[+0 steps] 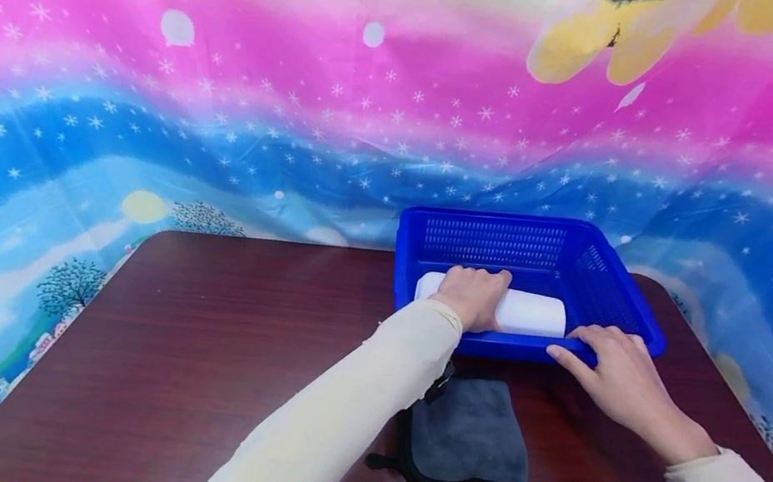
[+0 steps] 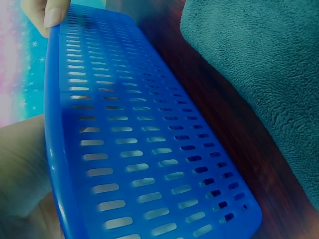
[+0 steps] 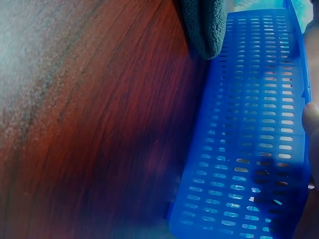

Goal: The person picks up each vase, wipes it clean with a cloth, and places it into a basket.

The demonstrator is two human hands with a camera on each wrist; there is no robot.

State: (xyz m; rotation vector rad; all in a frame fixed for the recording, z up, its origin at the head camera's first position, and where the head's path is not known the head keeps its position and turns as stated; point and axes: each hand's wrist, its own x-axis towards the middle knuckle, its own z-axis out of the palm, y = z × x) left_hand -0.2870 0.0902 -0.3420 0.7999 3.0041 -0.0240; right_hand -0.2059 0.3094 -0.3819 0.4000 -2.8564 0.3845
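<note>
A blue plastic basket [image 1: 514,347] with slotted walls stands at the back right of the table. Inside it, close behind the front wall, lies a white cylindrical object [image 1: 534,313] on its side. My left hand [image 1: 472,297] reaches over the front rim and grips this cylinder from above near its left part; the palm side is partly hidden behind the basket wall in the left wrist view. At the front right, my right hand [image 1: 619,375] holds the basket's rim, thumb outside and fingers over the inner side. The thumb shows at the rim's edge in the right wrist view.
A folded dark grey cloth [image 1: 470,431] with black edging and a small loop lies in front of the basket, partly under the left forearm. The brown wooden table [image 1: 247,354] extends to the left. A colourful printed curtain [image 1: 304,93] hangs behind.
</note>
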